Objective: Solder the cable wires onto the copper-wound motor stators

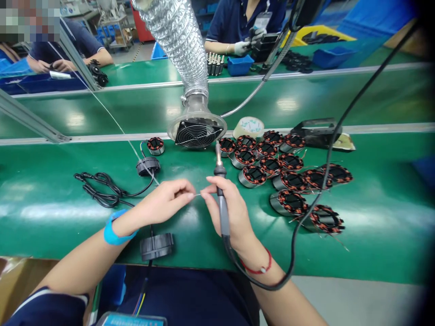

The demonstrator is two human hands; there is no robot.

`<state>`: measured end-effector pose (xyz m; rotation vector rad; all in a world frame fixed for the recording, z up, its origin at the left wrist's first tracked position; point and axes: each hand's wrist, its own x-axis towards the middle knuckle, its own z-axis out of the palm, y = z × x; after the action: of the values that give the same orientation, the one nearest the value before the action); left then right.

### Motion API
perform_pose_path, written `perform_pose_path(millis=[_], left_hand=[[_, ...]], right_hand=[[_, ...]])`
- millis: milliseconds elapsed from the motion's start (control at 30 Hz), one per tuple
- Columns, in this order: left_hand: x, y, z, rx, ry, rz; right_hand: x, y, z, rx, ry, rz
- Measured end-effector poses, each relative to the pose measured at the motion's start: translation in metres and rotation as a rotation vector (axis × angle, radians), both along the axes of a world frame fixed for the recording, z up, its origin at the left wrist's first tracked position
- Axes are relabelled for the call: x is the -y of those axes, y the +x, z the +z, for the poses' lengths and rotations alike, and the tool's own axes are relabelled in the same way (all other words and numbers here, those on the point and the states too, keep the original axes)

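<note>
My right hand (231, 206) is wrapped round a soldering iron (223, 213), its tip pointing up and away from me. Thumb and forefinger of that hand also pinch the end of a thin solder wire (198, 195). The other side of this short stretch is pinched by my left hand (170, 199), and the strand runs from there up to the top left. Near my left wrist stand a black round cap (148, 166) with a coiled black cable (105, 188) and a second black cap (157, 246). A wound motor stator (155, 146) sits behind them.
Several stators (290, 181) stand grouped on the right of the green bench (102, 235). A fume extractor (198, 131) hangs ahead, beside a tape roll (248, 127). The iron's black cord (328, 167) loops across the right side. Co-workers (244, 27) sit opposite.
</note>
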<state>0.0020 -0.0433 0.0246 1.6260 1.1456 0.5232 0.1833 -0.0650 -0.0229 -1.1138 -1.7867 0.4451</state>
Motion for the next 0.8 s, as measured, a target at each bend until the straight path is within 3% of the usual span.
perform_pose_path(millis=[67, 133, 233, 367, 433, 600, 667, 800], left_hand=[[0.003, -0.018, 0.002, -0.247, 0.030, -0.124], [0.007, -0.037, -0.002, -0.360, -0.014, -0.138], [0.013, -0.062, -0.016, -0.358, -0.093, -0.082], [0.016, -0.073, -0.035, -0.200, -0.230, 0.049], [0.014, -0.068, -0.040, -0.084, -0.321, 0.115], [0.005, -0.052, -0.040, 0.093, -0.355, 0.197], [0.001, -0.049, -0.039, 0.096, -0.359, 0.214], [0.000, -0.046, -0.035, 0.100, -0.342, 0.183]], right_hand=[[0.001, 0.023, 0.001, 0.105, 0.048, -0.037], [-0.002, 0.049, -0.003, 0.203, 0.060, -0.162], [-0.016, 0.081, -0.017, 0.426, -0.016, -0.397], [-0.037, 0.090, -0.035, 0.623, -0.072, -0.470], [-0.039, 0.080, -0.039, 0.612, -0.011, -0.404], [-0.016, 0.055, -0.034, 0.523, 0.125, 0.055], [-0.005, 0.050, -0.032, 0.433, 0.143, 0.085], [0.012, 0.041, -0.031, 0.267, 0.020, -0.025]])
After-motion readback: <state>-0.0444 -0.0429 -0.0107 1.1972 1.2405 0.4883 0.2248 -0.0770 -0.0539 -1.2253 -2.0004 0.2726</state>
